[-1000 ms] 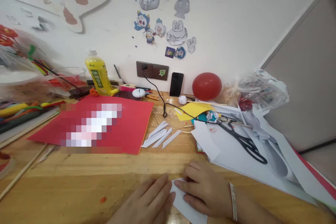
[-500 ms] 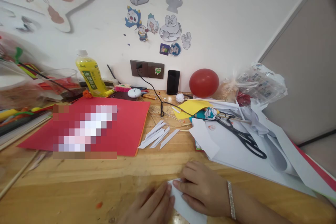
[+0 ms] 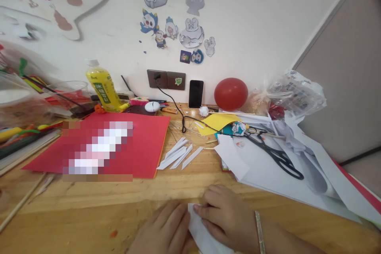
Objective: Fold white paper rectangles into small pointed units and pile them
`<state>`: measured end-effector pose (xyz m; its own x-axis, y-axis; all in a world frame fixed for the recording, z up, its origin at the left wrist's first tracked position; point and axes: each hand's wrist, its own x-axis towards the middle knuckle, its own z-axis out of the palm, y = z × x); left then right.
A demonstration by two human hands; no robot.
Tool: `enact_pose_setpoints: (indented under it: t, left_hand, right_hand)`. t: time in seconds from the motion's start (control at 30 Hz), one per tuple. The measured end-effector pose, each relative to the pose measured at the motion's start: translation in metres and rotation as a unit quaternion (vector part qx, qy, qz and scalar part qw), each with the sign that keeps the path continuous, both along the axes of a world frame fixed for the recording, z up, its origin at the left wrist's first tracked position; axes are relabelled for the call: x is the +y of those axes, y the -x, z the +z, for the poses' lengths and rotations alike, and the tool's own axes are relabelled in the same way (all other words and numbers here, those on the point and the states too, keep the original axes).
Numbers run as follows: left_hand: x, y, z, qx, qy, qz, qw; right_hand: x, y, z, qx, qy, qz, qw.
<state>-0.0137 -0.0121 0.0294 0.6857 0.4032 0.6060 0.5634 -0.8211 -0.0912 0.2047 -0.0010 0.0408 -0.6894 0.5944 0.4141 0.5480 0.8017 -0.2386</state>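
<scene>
A piece of white paper [image 3: 199,226] lies at the table's near edge, between my two hands. My right hand [image 3: 222,214], with a sparkling bracelet at the wrist, is curled over the paper, its fingertips pressing near the upper corner. My left hand [image 3: 166,226] is at the paper's left edge, fingers held together and bent against it; its thumb is hidden. The paper's lower part runs under my right hand and out of the frame. Beyond the hands, several narrow folded white paper strips [image 3: 175,154] lie in a loose group.
Red paper sheets [image 3: 145,143] lie at left, with a yellow drink bottle [image 3: 102,87] behind. Black-handled scissors [image 3: 274,154] rest on white sheets [image 3: 268,184] at right. A phone [image 3: 196,94] and red balloon [image 3: 231,94] stand by the wall. A thin stick [image 3: 20,204] lies at front left.
My left hand has shifted slightly left and up along the paper's edge, showing more of its back. My right hand stays on the paper, nearly in place. The view has moved slightly.
</scene>
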Motion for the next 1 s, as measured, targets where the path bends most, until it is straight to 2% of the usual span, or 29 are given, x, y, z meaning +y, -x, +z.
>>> enact_pose_setpoints:
  t: [0.1, 0.23, 0.43, 0.6, 0.8, 0.9, 1.0]
  left_hand:
    - [0.004, -0.004, -0.002, -0.052, 0.040, 0.012, 0.998]
    - [0.007, -0.009, -0.004, -0.072, 0.079, 0.013, 0.994]
    - [0.009, -0.007, -0.003, -0.050, 0.034, -0.019, 0.998]
    - [0.005, -0.009, -0.020, -0.087, -0.035, -0.026, 0.995]
    - [0.003, -0.010, -0.036, -0.086, -0.011, -0.027, 0.996]
    - [0.003, -0.009, -0.032, -0.057, -0.006, -0.029, 0.998]
    - [0.004, -0.010, -0.018, -0.046, 0.001, -0.041, 0.998]
  right_hand:
    - [-0.006, 0.009, -0.002, 0.009, -0.011, -0.029, 0.999]
    - [-0.010, 0.016, -0.006, -0.006, -0.040, -0.039, 0.998]
    - [-0.011, 0.016, -0.005, -0.017, -0.055, -0.042, 0.997]
    - [-0.011, 0.016, -0.003, -0.028, -0.050, -0.041, 0.998]
    - [-0.009, 0.016, -0.004, -0.021, -0.060, -0.042, 0.997]
    - [-0.009, 0.016, -0.004, -0.020, -0.063, -0.037, 0.997]
    - [-0.009, 0.016, -0.004, -0.022, -0.062, -0.041, 0.997]
